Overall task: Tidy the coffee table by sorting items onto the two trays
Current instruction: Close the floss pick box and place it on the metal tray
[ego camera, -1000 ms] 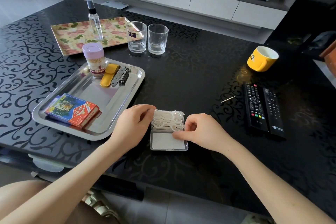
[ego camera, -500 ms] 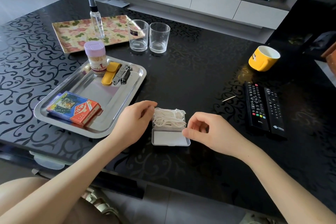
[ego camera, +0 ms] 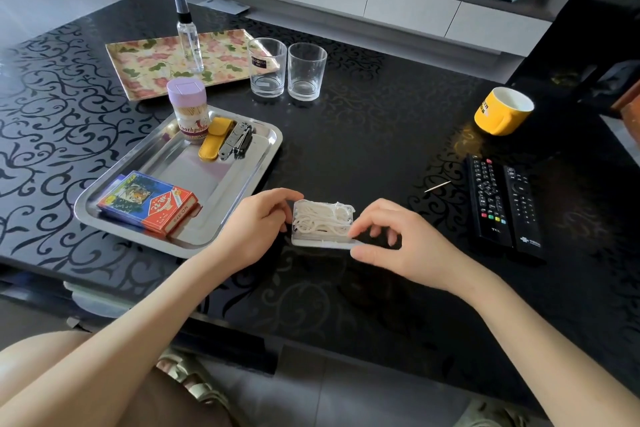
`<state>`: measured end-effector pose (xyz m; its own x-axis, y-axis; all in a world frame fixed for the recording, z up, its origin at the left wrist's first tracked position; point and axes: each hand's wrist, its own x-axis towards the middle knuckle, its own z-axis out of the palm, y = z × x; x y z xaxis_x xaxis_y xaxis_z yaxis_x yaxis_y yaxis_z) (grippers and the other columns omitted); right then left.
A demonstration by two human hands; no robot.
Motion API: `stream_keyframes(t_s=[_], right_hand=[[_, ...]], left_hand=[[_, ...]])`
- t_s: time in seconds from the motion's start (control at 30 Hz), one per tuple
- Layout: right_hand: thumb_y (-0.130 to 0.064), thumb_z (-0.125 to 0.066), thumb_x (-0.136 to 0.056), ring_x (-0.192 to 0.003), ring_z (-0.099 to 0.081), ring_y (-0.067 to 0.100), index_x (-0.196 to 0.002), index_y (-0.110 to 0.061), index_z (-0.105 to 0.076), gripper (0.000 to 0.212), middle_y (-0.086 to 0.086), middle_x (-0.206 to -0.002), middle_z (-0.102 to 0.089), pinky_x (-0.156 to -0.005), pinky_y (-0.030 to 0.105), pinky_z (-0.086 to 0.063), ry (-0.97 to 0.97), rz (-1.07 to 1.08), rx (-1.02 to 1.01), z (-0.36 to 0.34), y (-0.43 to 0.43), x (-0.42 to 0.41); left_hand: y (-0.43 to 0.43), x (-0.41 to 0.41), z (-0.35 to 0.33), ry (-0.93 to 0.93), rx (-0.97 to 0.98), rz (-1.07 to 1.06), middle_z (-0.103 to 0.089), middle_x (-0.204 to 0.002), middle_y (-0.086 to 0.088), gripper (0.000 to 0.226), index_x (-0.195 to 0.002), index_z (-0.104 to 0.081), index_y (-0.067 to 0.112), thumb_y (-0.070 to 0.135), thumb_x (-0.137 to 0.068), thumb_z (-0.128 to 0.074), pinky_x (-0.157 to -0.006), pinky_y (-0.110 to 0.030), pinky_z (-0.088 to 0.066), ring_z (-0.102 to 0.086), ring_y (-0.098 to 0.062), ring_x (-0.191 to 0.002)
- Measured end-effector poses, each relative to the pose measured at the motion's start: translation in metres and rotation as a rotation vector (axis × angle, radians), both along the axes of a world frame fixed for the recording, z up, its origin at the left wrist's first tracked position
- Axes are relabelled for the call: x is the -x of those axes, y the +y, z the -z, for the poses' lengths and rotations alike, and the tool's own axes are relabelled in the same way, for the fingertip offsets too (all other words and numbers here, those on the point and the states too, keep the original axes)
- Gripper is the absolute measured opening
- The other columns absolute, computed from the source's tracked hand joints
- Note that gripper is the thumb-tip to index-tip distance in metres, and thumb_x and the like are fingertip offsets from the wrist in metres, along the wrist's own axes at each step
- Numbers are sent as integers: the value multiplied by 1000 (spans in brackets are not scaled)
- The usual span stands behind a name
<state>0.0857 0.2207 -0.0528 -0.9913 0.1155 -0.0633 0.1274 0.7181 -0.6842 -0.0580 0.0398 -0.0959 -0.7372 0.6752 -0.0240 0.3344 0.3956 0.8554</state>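
A small clear box of white floss picks (ego camera: 322, 220) lies on the black table just right of the steel tray (ego camera: 221, 184). My left hand (ego camera: 254, 229) holds the box's left side with thumb and fingers. My right hand (ego camera: 398, 243) pinches the hinged lid at its right edge, and the lid is raised so that I see it nearly edge-on. The steel tray carries a toothpick jar (ego camera: 188, 111), a yellow case (ego camera: 215, 142), a metal clipper tool (ego camera: 237, 142) and a card box (ego camera: 149, 204). The floral tray (ego camera: 145, 62) behind carries a spray bottle (ego camera: 188, 35).
Two empty glasses (ego camera: 267, 68) (ego camera: 306, 71) stand right of the floral tray. A yellow mug (ego camera: 502, 111) sits at the far right, with two black remotes (ego camera: 488, 201) (ego camera: 523, 208) in front of it. One loose toothpick (ego camera: 437, 186) lies left of the remotes.
The lid lay flat and open toward me; my right hand has pinched it and swung it up toward the box. My left hand keeps steadying the box.
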Motion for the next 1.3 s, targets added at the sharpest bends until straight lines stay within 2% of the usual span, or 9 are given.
stream_keyframes(t_s=[0.1,0.27,0.53,0.7,0.83,0.93,1.07,1.2,1.3], right_hand=[[-37,-61,-81,-103,-51,3,-97,-35,-63,17,-18,-105,-57,-82,20,-44,71,20,22,2,0,8],[-20,-55,-93,-108,-53,3,-103,-25,-63,14,-14,-108,-60,-93,25,-46,102,115,94,8,1,22],[-19,-54,-94,-96,-58,1,-108,-17,-61,16,-9,-103,-63,-69,8,-48,155,256,41,23,-7,36],[-16,-60,-90,-91,-62,2,-104,-17,-66,15,-9,-97,-66,-71,13,-52,236,354,75,28,-12,36],[-15,-64,-88,-92,-64,0,-104,-14,-70,17,-7,-99,-70,-73,12,-52,268,442,147,33,-17,37],[-14,-65,-87,-93,-65,0,-103,-14,-71,17,-7,-99,-71,-72,11,-51,253,527,249,38,-19,39],[-8,-66,-84,-91,-66,3,-100,-18,-70,19,-6,-94,-72,-72,14,-49,216,620,465,39,-23,42],[-1,-64,-83,-91,-65,13,-98,-14,-71,21,1,-96,-69,-66,15,-47,74,727,629,30,-22,51],[2,-63,-80,-84,-67,23,-81,-8,-73,14,8,-89,-72,-76,31,-54,-116,779,594,23,-15,64]], left_hand=[[-1,0,1,-33,-20,-9,-57,-75,6,41,-116,-60,16,-3,-90,-36,-61,-17,-38,-54,-8,-67],[0,-2,-3,-83,-45,-31,-61,-80,2,37,-111,-61,19,4,-93,-33,-56,-16,-42,-54,-9,-68],[3,-7,-9,-44,-1,-36,-63,-87,16,26,-105,-60,29,42,-96,-39,-61,-25,-50,-59,-6,-73],[5,-5,-11,3,35,-73,-63,-88,15,22,-106,-60,29,39,-96,-43,-66,-32,-56,-63,-11,-74],[7,-3,-7,34,34,-125,-65,-89,11,22,-106,-63,25,35,-95,-47,-60,-26,-54,-60,-6,-68],[11,-2,-3,45,21,-170,-66,-89,8,19,-102,-66,22,31,-94,-51,-59,-18,-46,-55,-1,-66],[13,0,-3,15,25,-200,-66,-83,7,14,-93,-67,20,24,-92,-54,-60,-24,-50,-55,-3,-64],[17,2,-5,-99,-22,-250,-66,-78,1,11,-92,-67,16,18,-90,-57,-49,-21,-47,-56,-7,-59],[20,3,-7,-193,-24,-277,-64,-71,1,10,-90,-67,12,16,-88,-58,-48,-20,-44,-55,-9,-56]])
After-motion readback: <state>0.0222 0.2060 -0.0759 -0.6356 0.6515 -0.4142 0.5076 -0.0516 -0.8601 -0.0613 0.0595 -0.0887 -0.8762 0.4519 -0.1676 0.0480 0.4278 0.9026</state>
